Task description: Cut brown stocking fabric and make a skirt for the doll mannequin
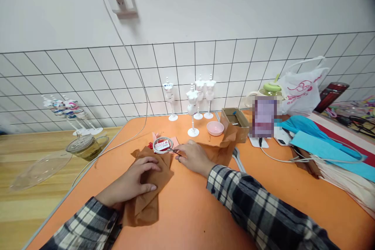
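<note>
My left hand [136, 179] lies open on a folded piece of brown cloth [146, 213], its thumb spread from the fingers. Just right of it, my right hand [193, 156] is closed, pinching a thin dark metal tool [175, 151] whose kind I cannot make out. The tool's tip points at a round silvery ring [155, 147] with a red-and-white label inside it. Pinkish and red scraps [156, 136] lie by the ring. Another brown cloth piece [225, 150] spreads behind my right hand, partly up against a small cardboard box [244, 131].
Several small white dress forms [192, 105] stand behind, near a pink bowl [215, 128]. A phone [264, 117] stands upright at right, beside blue cloth [325, 148]. A grey-handled tool [238, 160] lies near my right wrist. A lidded glass pot [84, 146] and white cable [137, 136] are at left.
</note>
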The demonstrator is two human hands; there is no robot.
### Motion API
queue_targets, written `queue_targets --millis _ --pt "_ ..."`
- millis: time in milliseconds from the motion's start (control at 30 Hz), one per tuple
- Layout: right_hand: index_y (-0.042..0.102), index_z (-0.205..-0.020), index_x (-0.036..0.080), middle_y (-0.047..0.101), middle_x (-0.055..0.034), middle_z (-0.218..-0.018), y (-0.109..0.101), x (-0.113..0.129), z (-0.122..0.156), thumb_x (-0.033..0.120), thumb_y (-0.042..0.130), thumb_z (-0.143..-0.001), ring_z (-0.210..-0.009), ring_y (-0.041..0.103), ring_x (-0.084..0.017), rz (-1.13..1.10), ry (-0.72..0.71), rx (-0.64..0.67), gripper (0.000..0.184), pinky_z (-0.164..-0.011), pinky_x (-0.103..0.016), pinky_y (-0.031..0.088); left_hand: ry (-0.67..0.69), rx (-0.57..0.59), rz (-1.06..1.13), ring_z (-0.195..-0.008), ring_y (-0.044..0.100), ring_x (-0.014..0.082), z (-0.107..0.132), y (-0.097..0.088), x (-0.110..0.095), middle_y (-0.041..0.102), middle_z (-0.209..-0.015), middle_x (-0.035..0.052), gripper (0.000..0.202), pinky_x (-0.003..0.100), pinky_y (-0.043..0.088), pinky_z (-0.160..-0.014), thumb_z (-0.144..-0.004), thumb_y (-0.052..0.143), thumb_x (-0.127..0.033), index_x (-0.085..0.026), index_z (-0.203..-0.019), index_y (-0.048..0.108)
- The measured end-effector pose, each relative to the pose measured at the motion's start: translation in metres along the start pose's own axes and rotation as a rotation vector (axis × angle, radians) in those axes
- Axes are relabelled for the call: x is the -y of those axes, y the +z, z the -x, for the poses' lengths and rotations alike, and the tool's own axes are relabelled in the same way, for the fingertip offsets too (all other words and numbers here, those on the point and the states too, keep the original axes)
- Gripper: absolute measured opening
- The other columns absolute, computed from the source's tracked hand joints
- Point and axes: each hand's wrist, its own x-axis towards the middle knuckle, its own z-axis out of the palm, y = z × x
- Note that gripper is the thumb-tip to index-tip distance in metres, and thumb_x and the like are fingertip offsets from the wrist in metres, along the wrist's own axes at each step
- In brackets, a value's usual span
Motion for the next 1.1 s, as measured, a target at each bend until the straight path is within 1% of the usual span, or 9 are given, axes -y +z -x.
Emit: queue_targets --millis 133,233,400,633,733,867,933,1033,1100 --pt "0.067 -0.109 0.026 0.069 -0.0044 -0.1 0.022 -0.004 -0.035 0.028 0.06 -0.087 -0.092 0.055 -0.02 0.093 -0.054 0.042 0.023 -0.075 -0.029 0.038 -0.047 -0.005 -0.071 -0.131 0.045 0.0347 0.009 -0.005 0.022 0.05 -0.142 0.0102 0.058 0.053 0.04 -0.106 -0.071 0.076 -0.041 -0.031 -0.126 0.062" --pt "0.068 -0.103 0.024 0.068 -0.0051 -0.099 0.034 -0.007 -0.049 0.021 0.062 -0.084 -0.092 0.057 -0.021 0.079 -0.08 0.073 0.02 -0.075 -0.029 0.037 -0.05 -0.049 -0.063 -0.132 0.045 0.0327 0.008 -0.002 0.03 0.048 -0.145 0.0103 0.051 0.05 0.04 -0.107 -0.078 0.07 -0.045 -0.029 -0.126 0.062" --pt "0.067 -0.099 0.019 0.068 -0.0061 -0.099 0.045 -0.013 -0.058 0.01 0.057 -0.083 -0.094 0.058 -0.02 0.008 -0.091 0.052 0.021 -0.077 -0.028 0.039 -0.012 -0.183 -0.107 -0.125 0.051 0.0269 -0.009 0.01 0.027 0.057 -0.135 0.0091 0.036 0.045 0.043 -0.106 -0.093 0.048 -0.042 -0.026 -0.121 0.063" --pt "0.062 -0.105 0.015 0.068 -0.0054 -0.099 0.05 -0.018 -0.059 0.0 0.046 -0.083 -0.094 0.058 -0.016 -0.089 -0.116 -0.014 0.032 -0.082 -0.025 0.042 -0.064 -0.246 -0.131 -0.125 0.049 0.0302 -0.035 0.02 0.029 0.056 -0.134 0.0128 0.037 0.049 0.039 -0.106 -0.09 0.052 -0.043 -0.02 -0.118 0.061" --pt "0.064 -0.097 0.016 0.066 -0.0059 -0.098 0.047 -0.014 -0.053 0.004 0.049 -0.085 -0.096 0.055 -0.018 -0.069 -0.204 0.0 0.023 -0.085 -0.028 0.04 -0.083 -0.29 0.019 -0.12 0.053 0.0296 -0.043 0.019 0.036 0.059 -0.127 0.0125 0.041 0.051 0.041 -0.103 -0.085 0.059 -0.042 -0.019 -0.119 0.053" --pt "0.065 -0.097 0.018 0.066 -0.006 -0.098 0.045 -0.009 -0.045 0.01 0.051 -0.089 -0.096 0.054 -0.019 0.055 -0.38 0.091 0.019 -0.085 -0.03 0.039 -0.088 -0.461 0.427 -0.118 0.056 0.0256 -0.046 0.015 0.047 0.059 -0.123 0.0121 0.042 0.045 0.045 -0.101 -0.082 0.063 -0.039 -0.018 -0.114 0.046" --pt "0.065 -0.1 0.019 0.065 -0.0067 -0.1 0.045 -0.009 -0.043 0.01 0.048 -0.092 -0.098 0.053 -0.02 0.165 -0.452 0.125 0.02 -0.083 -0.031 0.039 -0.087 -0.557 0.522 -0.118 0.057 0.0247 -0.043 0.012 0.048 0.059 -0.122 0.0131 0.037 0.044 0.045 -0.101 -0.085 0.057 -0.039 -0.018 -0.114 0.047" --pt "0.064 -0.101 0.02 0.066 -0.0064 -0.101 0.042 -0.007 -0.043 0.014 0.05 -0.092 -0.1 0.053 -0.02 0.235 -0.468 0.142 0.017 -0.083 -0.031 0.04 -0.078 -0.662 0.286 -0.111 0.059 0.0248 -0.032 0.004 0.04 0.065 -0.114 0.0106 0.031 0.047 0.04 -0.103 -0.087 0.054 -0.04 -0.019 -0.111 0.055" --pt "0.064 -0.104 0.021 0.066 -0.0054 -0.106 0.037 -0.002 -0.041 0.017 0.056 -0.09 -0.103 0.052 -0.021 0.206 -0.43 0.117 0.017 -0.086 -0.032 0.04 -0.013 -0.639 -0.012 -0.104 0.06 0.0253 -0.023 -0.002 0.031 0.069 -0.106 0.0072 0.029 0.051 0.03 -0.108 -0.085 0.057 -0.041 -0.022 -0.105 0.062"
